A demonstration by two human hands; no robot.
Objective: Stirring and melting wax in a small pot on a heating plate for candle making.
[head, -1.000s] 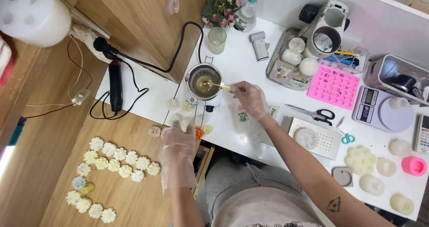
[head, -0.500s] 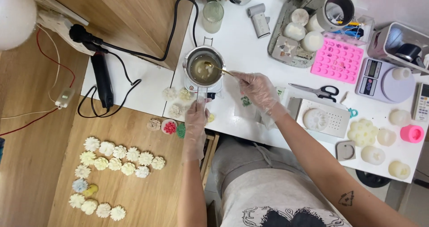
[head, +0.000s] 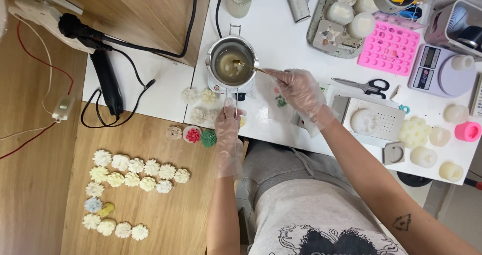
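Observation:
A small metal melting pot [head: 232, 59] with pale yellow liquid stands on a white warmer at the table's near edge. My right hand [head: 298, 90], in a clear plastic glove, holds a thin stirring stick [head: 249, 67] whose tip dips into the liquid. My left hand [head: 228, 129], also gloved, grips the pot's handle [head: 235, 98], which points toward me. Small white and cream wax flowers [head: 200, 104] lie just left of that hand.
Several wax flowers [head: 133, 172] lie in rows on the wooden surface at left, with a red one [head: 193, 134] and a green one [head: 209, 138] nearer. A black tool with cord [head: 108, 81], scissors [head: 362, 85], pink silicone mould [head: 390, 47], scale [head: 441, 71] and white candles [head: 424, 157] surround the pot.
The view has shifted closer and lower over the pot. My right hand keeps the stick in the liquid; my left hand has moved up onto the pot's handle.

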